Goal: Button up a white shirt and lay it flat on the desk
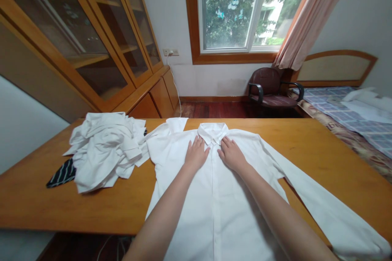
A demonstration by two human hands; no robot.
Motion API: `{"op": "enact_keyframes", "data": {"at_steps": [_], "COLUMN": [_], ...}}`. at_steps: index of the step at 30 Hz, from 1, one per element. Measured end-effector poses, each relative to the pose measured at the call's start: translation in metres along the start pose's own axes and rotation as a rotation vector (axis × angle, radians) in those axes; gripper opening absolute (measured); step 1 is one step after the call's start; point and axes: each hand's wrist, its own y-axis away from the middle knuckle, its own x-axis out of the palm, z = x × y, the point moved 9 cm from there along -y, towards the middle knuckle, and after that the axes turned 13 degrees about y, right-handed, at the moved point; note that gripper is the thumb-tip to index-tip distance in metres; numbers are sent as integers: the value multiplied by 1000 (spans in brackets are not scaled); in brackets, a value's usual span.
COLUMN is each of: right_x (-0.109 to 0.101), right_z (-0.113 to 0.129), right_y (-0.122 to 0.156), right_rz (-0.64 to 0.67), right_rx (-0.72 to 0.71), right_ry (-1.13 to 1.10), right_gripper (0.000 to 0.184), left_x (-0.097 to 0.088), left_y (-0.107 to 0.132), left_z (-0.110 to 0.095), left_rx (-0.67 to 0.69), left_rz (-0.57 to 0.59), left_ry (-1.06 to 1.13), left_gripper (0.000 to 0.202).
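Note:
A white button-up shirt (214,204) lies spread flat, front up, on the wooden table (321,151), its collar toward the far edge. One long sleeve stretches out to the right as far as the table's near right corner. My left hand (196,154) lies flat and open on the shirt's chest just left of the button line. My right hand (232,154) lies flat and open just right of it, below the collar. Neither hand holds anything.
A heap of crumpled white garments (104,149) sits on the table's left part, with a dark striped cloth (63,173) sticking out beneath it. Beyond the table are a wooden glass-door cabinet (92,36), a dark armchair (269,87), a window, and a bed (352,114) at right.

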Motion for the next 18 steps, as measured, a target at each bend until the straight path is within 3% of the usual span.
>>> {"op": "enact_keyframes", "data": {"at_steps": [4, 12, 15, 18], "right_x": [6, 29, 28, 19], "right_z": [-20, -107, -113, -98], "right_y": [-4, 3, 2, -1], "right_rz": [25, 72, 70, 60], "right_rx": [62, 292, 328, 377], "right_ry": [16, 127, 143, 134], "right_gripper": [54, 65, 64, 61], "left_x": [5, -6, -6, -5], "left_y": [-11, -11, -12, -12], "left_z": [12, 65, 72, 74], "left_rx": [-30, -189, -199, -209], "left_rz": [-53, -44, -66, -82], "left_ry": [5, -5, -1, -2], "left_gripper": [63, 65, 66, 66]}}
